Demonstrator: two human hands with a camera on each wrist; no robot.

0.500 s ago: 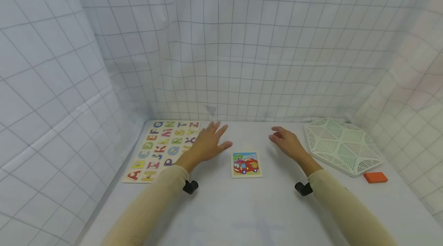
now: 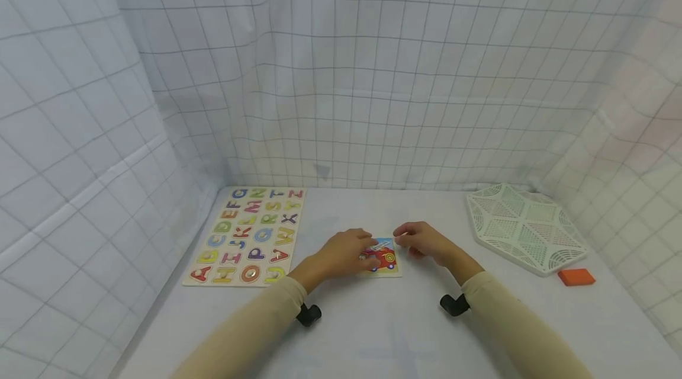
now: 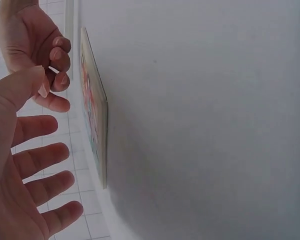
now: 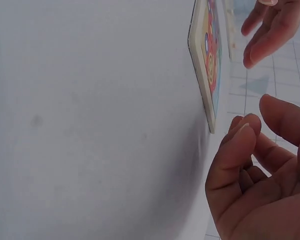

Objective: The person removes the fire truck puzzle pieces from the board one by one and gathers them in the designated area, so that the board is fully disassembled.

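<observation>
A curtained-off booth; home or lab, I can't tell.
I see white grid-lined cloth (image 2: 362, 100) hanging behind the white tabletop (image 2: 367, 343) and along its left and right sides, the creases and ripples showing curtain rather than tiled wall.

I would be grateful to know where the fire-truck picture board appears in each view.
Head: the picture board is below and right of centre, partly hidden by the left hand.
Left wrist: the picture board is left of centre, seen obliquely.
Right wrist: the picture board is at the top edge, right of centre.
Shared landmark: the right hand.
</observation>
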